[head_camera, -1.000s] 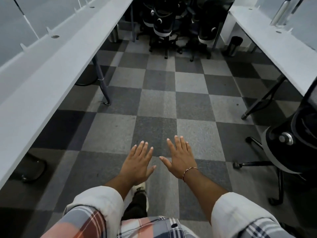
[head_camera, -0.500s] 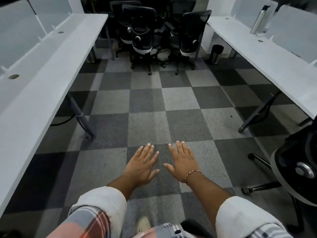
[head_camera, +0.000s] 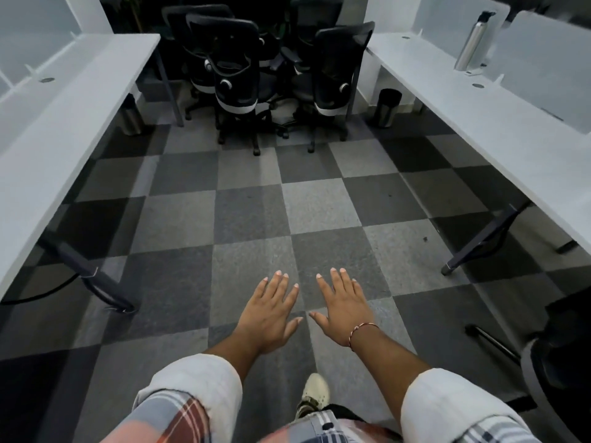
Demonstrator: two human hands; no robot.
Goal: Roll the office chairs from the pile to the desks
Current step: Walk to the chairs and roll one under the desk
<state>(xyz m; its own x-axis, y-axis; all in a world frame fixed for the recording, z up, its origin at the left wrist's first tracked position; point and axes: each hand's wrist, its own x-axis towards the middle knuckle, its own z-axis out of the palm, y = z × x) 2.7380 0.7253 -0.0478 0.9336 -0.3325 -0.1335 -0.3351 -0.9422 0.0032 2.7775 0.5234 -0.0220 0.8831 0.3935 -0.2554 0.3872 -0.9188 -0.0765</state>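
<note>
Several black mesh office chairs stand bunched together at the far end of the aisle; the nearest one [head_camera: 235, 78] faces away from me, another [head_camera: 335, 71] is to its right. My left hand [head_camera: 268, 314] and my right hand [head_camera: 343, 306] are stretched out side by side over the checkered carpet, palms down, fingers straight, holding nothing. Both are far from the pile. Part of one more black chair [head_camera: 559, 356] shows at the right edge beside the right desk.
Long white desks line both sides, the left desk [head_camera: 64, 123] and the right desk [head_camera: 499, 129], with dark angled legs reaching into the aisle. A steel bottle [head_camera: 473, 39] stands on the right desk. A small bin [head_camera: 387, 107] sits under it near the pile. A cable trails under the left desk.
The view has tilted up and more of the chair pile now shows at the far end. My hands stay flat and empty in front of me. The chair at the right has slid toward the frame edge.
</note>
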